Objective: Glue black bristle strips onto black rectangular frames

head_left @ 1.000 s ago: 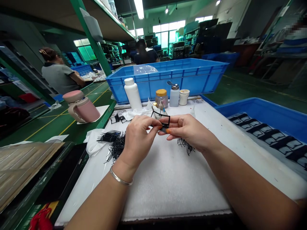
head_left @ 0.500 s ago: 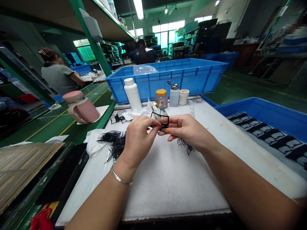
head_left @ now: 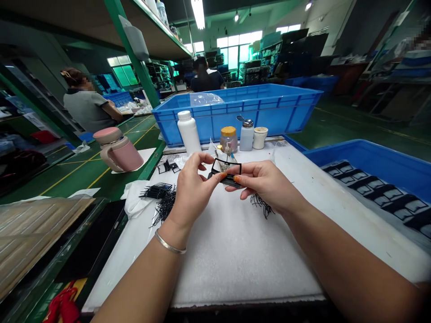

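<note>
Between both hands, above the white foam-topped table (head_left: 242,255), is a small black hinged case (head_left: 231,181) with its thin frame-like lid raised. My left hand (head_left: 197,188) grips the case's left side, thumb on the front edge. On the other side my right hand (head_left: 261,181) pinches it with thumb and fingers. Parts of the case are hidden by the fingers. A heap of thin black strips (head_left: 164,206) lies left of my left hand, beside black flat pieces (head_left: 156,190). More black strips (head_left: 261,205) lie under my right hand.
Behind the hands stand a white bottle (head_left: 189,132), a yellow-lidded jar (head_left: 229,139), a pump bottle (head_left: 247,136) and a white tub (head_left: 260,138). A big blue crate (head_left: 235,112) is beyond. Another blue crate (head_left: 370,148) holds black pieces at right. A pink mug (head_left: 121,152) stands left.
My left hand's fingers have lifted and loosened from the lid frame, while its thumb stays on the case. More of the case's black base now shows. The view has shifted slightly.
</note>
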Motion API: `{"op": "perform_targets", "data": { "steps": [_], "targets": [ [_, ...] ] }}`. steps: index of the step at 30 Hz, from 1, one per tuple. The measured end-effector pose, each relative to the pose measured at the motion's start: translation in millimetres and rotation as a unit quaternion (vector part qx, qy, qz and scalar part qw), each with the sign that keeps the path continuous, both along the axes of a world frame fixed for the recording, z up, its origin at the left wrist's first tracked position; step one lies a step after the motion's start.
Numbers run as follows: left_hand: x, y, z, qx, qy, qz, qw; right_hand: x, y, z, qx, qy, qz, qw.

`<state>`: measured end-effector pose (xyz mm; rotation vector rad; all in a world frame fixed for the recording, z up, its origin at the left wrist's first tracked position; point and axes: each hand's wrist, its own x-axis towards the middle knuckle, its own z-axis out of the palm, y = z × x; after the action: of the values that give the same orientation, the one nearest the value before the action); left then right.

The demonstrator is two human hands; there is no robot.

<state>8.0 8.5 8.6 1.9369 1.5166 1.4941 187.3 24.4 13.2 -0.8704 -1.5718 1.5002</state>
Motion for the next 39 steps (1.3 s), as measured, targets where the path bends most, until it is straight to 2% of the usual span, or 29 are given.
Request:
{"op": "perform_targets", "data": {
  "steps": [3,5,12,17,21,25,28,32,35,39],
  "targets": [
    [-1,3,-1.0,-0.081,-0.085,-0.073,0.990,1,1,-0.2,-0.005,0.007,0.003,1.000],
    [-2,4,-0.9,-0.107,-0.106,-0.100,0.984,1,1,0.6,-0.013,0.006,0.003,1.000],
    [-3,3,2.5,-0.119,-0.135,-0.099,0.979,2,2,0.7,-0.053,-0.013,0.034,0.998],
    [-3,5,1.7,-0.134,-0.140,-0.113,0.974,1,4,-5.7,-0.045,-0.003,0.043,0.998],
    [-23,8,10.4,-0.116,-0.065,-0.105,0.986,-1,6,-9.2,-0.048,-0.006,0.024,0.999],
    [-58,-1,24.2,-0.087,0.067,-0.015,0.994,-1,10,-12.7,-0.064,-0.014,-0.012,0.998],
    [-69,-14,21.4,-0.172,0.234,0.012,0.957,-3,13,-16.2,-0.075,-0.031,-0.010,0.997],
    [-59,-24,2.9,-0.242,0.389,0.025,0.888,-10,14,-20.0,-0.075,-0.051,0.021,0.996],
    [-51,-23,-6.0,-0.246,0.433,0.031,0.866,-13,14,-20.9,-0.072,-0.056,0.038,0.995],
    [-49,-22,-7.6,-0.240,0.444,0.005,0.863,-12,14,-20.5,-0.069,-0.051,0.036,0.996]
  ]
}}
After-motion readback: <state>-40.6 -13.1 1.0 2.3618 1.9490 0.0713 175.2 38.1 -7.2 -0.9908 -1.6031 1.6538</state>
